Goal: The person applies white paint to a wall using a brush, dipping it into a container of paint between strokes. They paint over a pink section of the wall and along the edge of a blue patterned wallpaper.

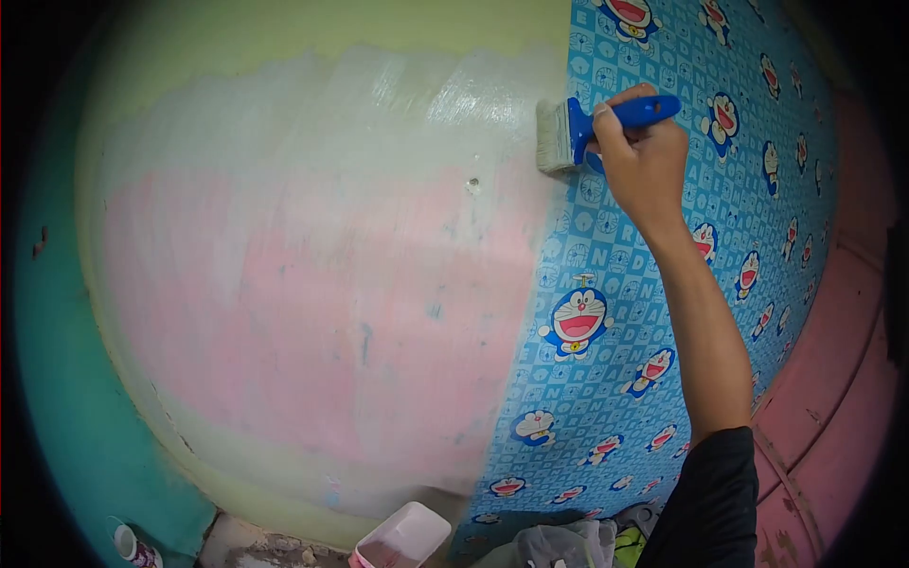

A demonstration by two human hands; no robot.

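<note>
My right hand (642,151) is wrapped round the blue handle of a wide paintbrush (556,135). The brush's pale bristles touch the wall at the edge of the blue cartoon-patterned wallpaper (606,256). Left of that edge, the bare wall (379,237) is pale and pink, with wet, shiny streaks near the top and a small hole below them. At the bottom, a white and pink plastic container (407,536) is tilted, with fingertips of my left hand (356,560) at its lower left edge.
A teal wall (66,360) stands on the left, with a white cup (133,544) at its foot. Clear plastic bags (568,546) and a yellow-green item (629,546) lie at the bottom. On the right is a pink surface (852,398) with dark lines.
</note>
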